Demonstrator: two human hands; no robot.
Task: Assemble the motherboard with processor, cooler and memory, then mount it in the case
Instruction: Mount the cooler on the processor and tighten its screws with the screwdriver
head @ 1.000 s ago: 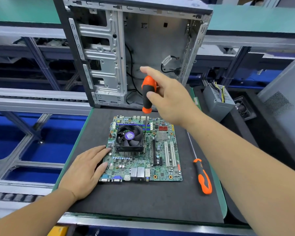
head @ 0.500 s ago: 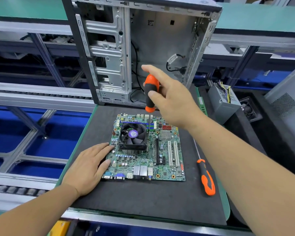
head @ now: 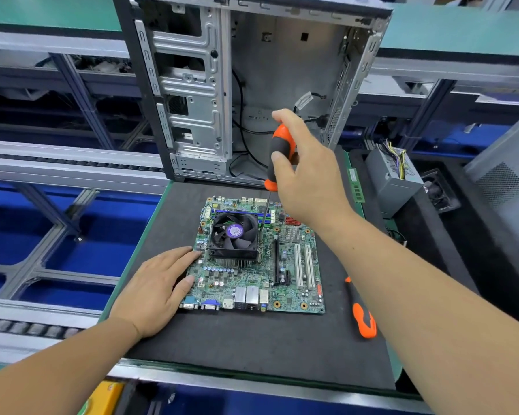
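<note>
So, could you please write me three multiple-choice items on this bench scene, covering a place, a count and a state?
1. Where does the spare orange-and-black screwdriver lie?
A right of the green motherboard
B inside the grey metal case
C on the black cooler fan

2. How many screwdrivers show?
A one
B two
C three

3. The left hand is:
A gripping a tool
B resting flat at the board's edge
C lifted

Answers:
1 A, it lies on the mat beside the board.
2 B, the right hand grips the other.
3 B, its fingers are straight.
</note>
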